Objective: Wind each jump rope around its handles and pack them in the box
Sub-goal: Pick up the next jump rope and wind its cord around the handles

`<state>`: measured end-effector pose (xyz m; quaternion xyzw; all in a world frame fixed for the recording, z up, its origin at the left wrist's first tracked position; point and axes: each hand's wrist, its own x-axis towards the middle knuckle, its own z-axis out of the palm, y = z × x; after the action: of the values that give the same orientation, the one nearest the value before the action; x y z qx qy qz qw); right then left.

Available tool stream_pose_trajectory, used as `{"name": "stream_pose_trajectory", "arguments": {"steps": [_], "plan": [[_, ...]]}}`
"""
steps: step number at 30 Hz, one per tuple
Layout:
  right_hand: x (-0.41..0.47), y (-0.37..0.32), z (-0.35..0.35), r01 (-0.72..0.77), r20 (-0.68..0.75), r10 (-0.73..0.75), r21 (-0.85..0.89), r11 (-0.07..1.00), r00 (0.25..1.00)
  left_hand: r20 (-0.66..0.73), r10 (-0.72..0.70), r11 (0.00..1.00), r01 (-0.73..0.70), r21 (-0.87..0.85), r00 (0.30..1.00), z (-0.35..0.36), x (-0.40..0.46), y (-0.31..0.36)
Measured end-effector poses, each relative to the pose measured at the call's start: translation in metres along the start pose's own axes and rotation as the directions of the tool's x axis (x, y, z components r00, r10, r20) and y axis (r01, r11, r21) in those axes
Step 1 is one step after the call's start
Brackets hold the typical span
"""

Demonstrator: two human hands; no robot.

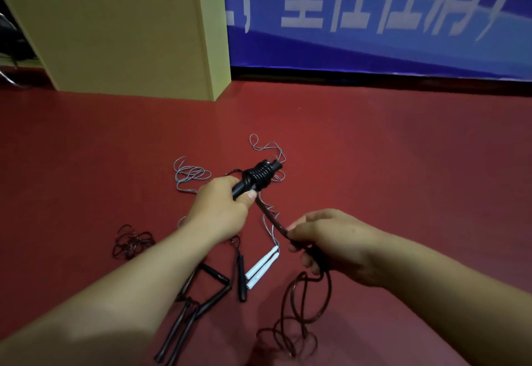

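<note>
Left hand (pixel 220 207) is clamped around the black handles (pixel 244 188), held up over the red floor (pixel 403 164), with a tight stack of dark coils (pixel 258 177) already sitting on the far end. Right hand (pixel 331 243) is closed on the rope (pixel 272 220), pinching it taut just below the coils, and the slack (pixel 302 308) drops from that fist into loose loops on the floor. That cord looks light, springy and a bit slick, so it'll want to unwind; best kept under tension, thumb pressing the last turn. The handles are stiff and make the sure place to grip. Still loose on the floor: a pair of white handles (pixel 262 266) with a thin grey cord (pixel 190 174), and more black handles (pixel 198 293), though how many ropes that tangle makes is hard to say. The tan box (pixel 121 34) stands well apart, by the wall.
</note>
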<state>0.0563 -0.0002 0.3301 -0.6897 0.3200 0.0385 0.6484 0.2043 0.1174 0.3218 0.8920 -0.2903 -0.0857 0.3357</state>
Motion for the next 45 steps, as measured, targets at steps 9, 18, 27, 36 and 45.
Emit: {"name": "stream_pose_trajectory", "arguments": {"steps": [9, 18, 27, 36, 45], "plan": [[0.0, -0.005, -0.008, -0.168, 0.129, 0.139, 0.25, 0.953, 0.982, -0.009, 0.136, 0.972, -0.132, 0.193, 0.991, 0.014, 0.001, -0.007], [-0.003, -0.023, -0.032, -0.205, 0.198, 0.14, 0.357, 0.911, 0.97, 0.301, 0.237, 0.904, -0.323, 0.281, 0.924, 0.028, -0.011, 0.007], [-0.004, -0.026, -0.056, -0.181, 0.115, 0.151, 0.329, 0.927, 0.982, 0.414, 0.356, 0.836, -0.483, 0.259, 0.838, 0.026, -0.025, 0.026], [-0.007, -0.025, -0.064, 0.114, 0.141, -0.103, -0.071, 0.991, 0.985, 0.576, 0.336, 0.816, -0.536, 0.217, 0.745, 0.025, -0.033, 0.032], [0.007, -0.01, -0.071, 0.347, 0.18, -0.297, -0.528, 0.775, 0.938, 0.769, 0.288, 0.9, -0.435, -0.014, 0.571, 0.02, -0.042, 0.027]]}}
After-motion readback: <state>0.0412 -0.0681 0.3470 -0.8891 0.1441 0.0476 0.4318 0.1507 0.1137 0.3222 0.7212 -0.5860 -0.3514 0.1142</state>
